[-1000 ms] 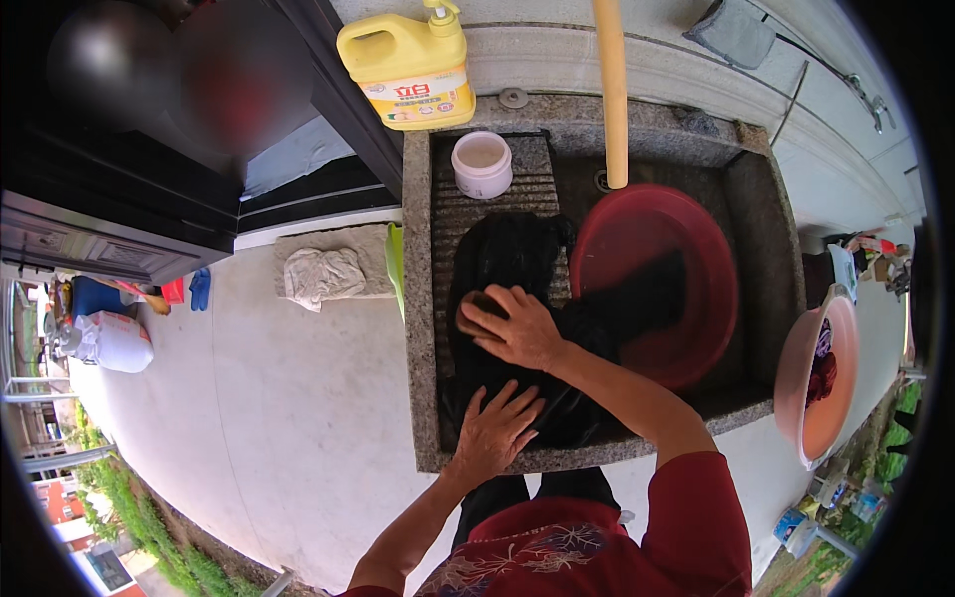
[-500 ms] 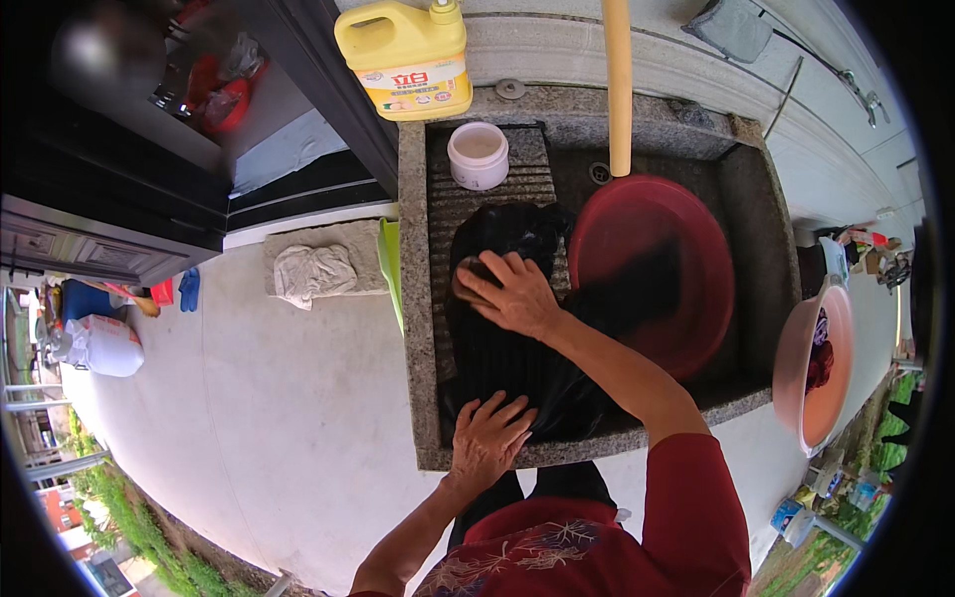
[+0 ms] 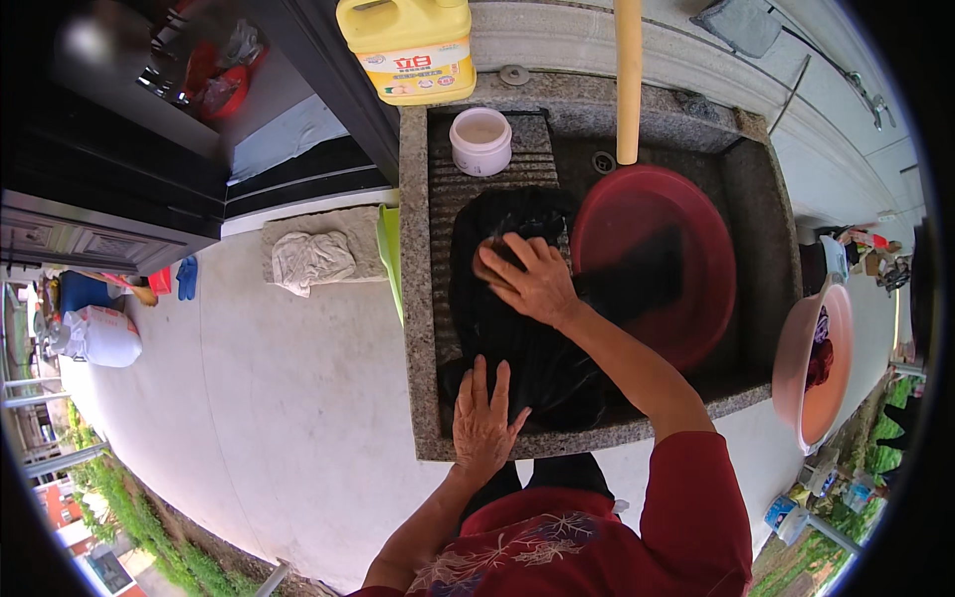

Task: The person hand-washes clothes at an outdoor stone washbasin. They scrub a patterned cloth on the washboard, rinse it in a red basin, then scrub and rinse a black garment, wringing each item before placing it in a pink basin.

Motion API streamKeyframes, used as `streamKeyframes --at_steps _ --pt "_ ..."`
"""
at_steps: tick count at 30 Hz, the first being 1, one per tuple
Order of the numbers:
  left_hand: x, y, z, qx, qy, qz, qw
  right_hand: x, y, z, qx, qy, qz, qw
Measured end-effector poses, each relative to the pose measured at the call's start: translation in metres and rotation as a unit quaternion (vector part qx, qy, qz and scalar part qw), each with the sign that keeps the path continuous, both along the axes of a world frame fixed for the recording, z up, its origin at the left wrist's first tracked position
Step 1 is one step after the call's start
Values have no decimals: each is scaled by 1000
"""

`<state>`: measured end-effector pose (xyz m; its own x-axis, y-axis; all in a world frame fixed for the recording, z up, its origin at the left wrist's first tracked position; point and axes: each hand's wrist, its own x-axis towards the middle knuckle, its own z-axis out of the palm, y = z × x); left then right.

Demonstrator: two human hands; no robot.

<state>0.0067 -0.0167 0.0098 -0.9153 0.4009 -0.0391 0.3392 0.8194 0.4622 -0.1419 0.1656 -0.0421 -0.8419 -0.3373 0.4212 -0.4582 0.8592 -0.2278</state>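
A wet black garment (image 3: 497, 348) lies bunched on the ribbed washboard side (image 3: 477, 186) of a stone sink, one part of it trailing into a dark red basin (image 3: 718, 229). My right hand (image 3: 537, 284) is closed round a brown scrubbing brush (image 3: 484, 263) and presses it on the upper part of the cloth. Most of the brush is hidden under the fingers. At the sink's near edge my left hand (image 3: 483, 428) rests flat on the lower part of the garment, fingers outstretched.
A pale pink tub (image 3: 481, 144) stands on the washboard's far end. Behind it is a yellow jug (image 3: 413, 55). A wooden pole (image 3: 628, 90) reaches over the sink toward the basin. To the right is a pink basin (image 3: 791, 373) holding clothes; a grey cloth (image 3: 310, 261) lies at left.
My right hand has shifted slightly up and right with the brush over the cloth. My left hand's fingers have straightened and now point away from me.
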Motion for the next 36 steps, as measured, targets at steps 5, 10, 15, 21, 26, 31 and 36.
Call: streamKeyframes --at_steps 5,10,15,21,26,31,36 --pt "0 -1 -1 75 42 22 996 -61 32 -10 -112 -143 -264 947" --pt "1 -13 3 148 76 -9 986 90 -26 46 -40 -217 137 966" --pt "4 -18 6 168 16 -120 978 -8 21 3 -3 -8 -64 998" --pt "1 -24 15 208 50 -113 970 -45 30 12 -115 -208 -189 953" --pt "-7 -16 10 155 15 -91 984 32 -25 7 -95 -87 87 988" --pt "-13 -8 13 138 -41 -83 986 -79 55 -14 -13 -10 -220 975" --pt "-18 -11 22 101 -70 58 991 -32 9 -5 -168 -122 -120 971"
